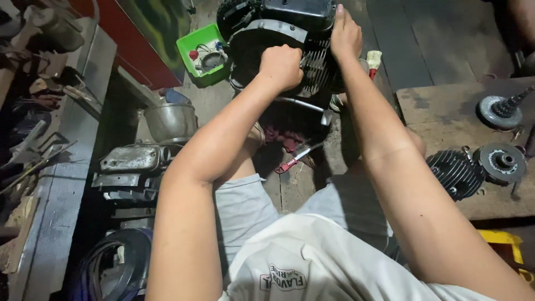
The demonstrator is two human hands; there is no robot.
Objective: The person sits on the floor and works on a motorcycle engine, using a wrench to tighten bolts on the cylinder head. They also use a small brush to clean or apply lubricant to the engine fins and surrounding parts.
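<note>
Green tray (192,47) beside black engine (278,28), screwdriver (295,158) below.

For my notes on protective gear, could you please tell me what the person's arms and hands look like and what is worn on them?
Both arms are bare from the shoulder area down: no sleeves reach the forearms. The left hand and right hand wear no gloves, and no rings, watch or wristbands show. The only clothing visible is a white T-shirt with a printed chest emblem and light grey shorts.
</note>
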